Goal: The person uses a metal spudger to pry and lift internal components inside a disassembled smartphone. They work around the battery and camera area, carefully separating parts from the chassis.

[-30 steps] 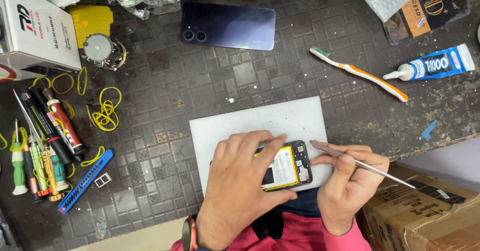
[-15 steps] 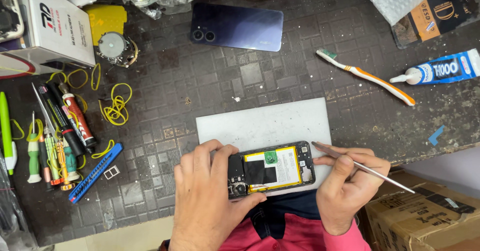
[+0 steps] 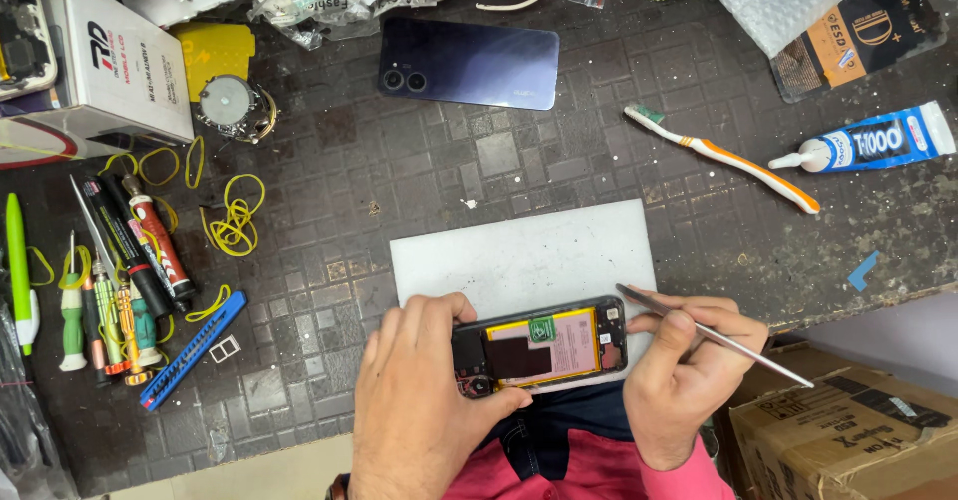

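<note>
Uncovering the opened phone (image 3: 544, 345), the left hand (image 3: 424, 410) has slid toward 8 o'clock, fingers gripping its end. Right hand (image 3: 689, 375) fingers pinch metal tweezers (image 3: 714, 335) at its 3 o'clock edge.

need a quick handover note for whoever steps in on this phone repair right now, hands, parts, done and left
Left hand: fingers clamped on the camera end of the opened phone, holding it on the white mat.
Right hand: holds thin metal tweezers, tip at the phone's right end.
Parts: the removed blue back cover lies at the far side of the bench; glue tube and toothbrush far right; screwdrivers at left.
Done: back cover is off, battery and board are exposed.
Left: work at the phone's right end, then regluing and refitting the cover, judging by the layout.
</note>
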